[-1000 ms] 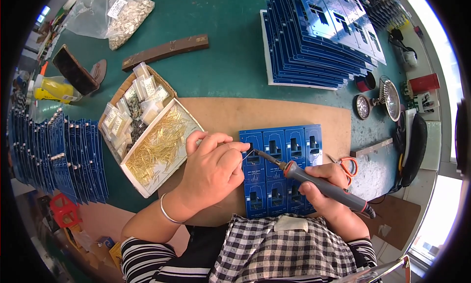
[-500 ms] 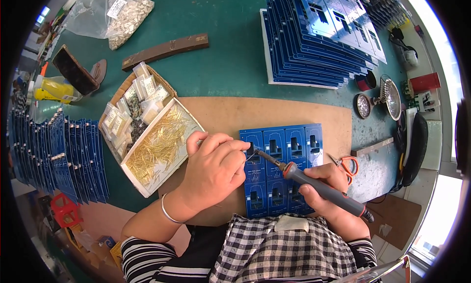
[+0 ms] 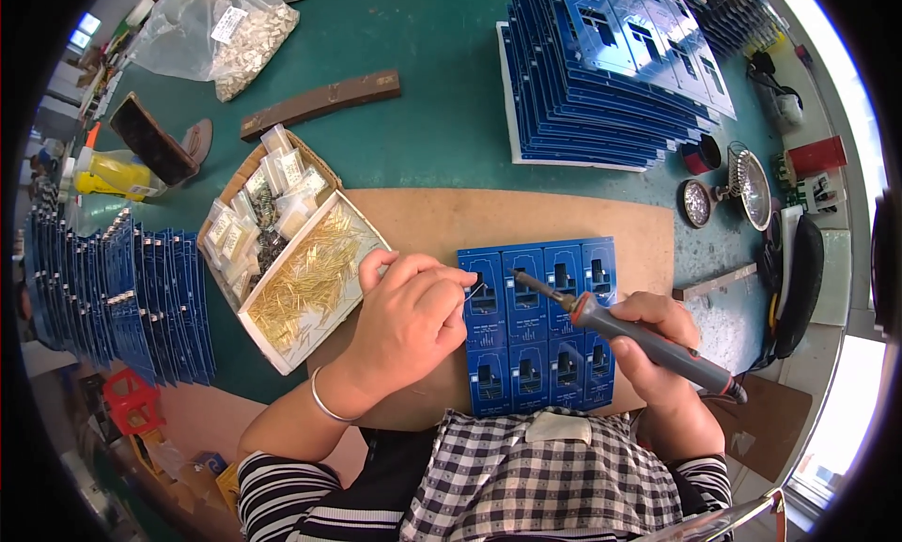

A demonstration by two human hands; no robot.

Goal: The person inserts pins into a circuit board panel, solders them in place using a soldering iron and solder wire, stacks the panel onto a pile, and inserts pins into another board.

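A blue circuit board panel [image 3: 529, 328] with several rectangular cut-outs lies before me. My right hand [image 3: 658, 340] is wrapped round the grey handle of a soldering iron [image 3: 648, 348]. Its tip points up and left, over the second upper section of the panel. At the panel's upper left edge, my left hand [image 3: 413, 307] is closed in a pinch. From its fingers a thin silvery wire [image 3: 475, 290], which looks like solder wire, reaches over the first section. Most of the wire is hidden by the hand.
Left of the panel stands a cardboard box [image 3: 282, 354] of gold pins and small bags. Blue boards [image 3: 122, 298] stand at far left; another stack [image 3: 601, 110] rises at back right. A brown bar [image 3: 319, 103], a metal dish [image 3: 695, 202] and a soldering iron stand [image 3: 749, 190] lie around.
My right hand has drawn the soldering iron to the right, away from the wire and the first section. The left hand has barely moved. Scissors at right are now hidden behind my right hand.
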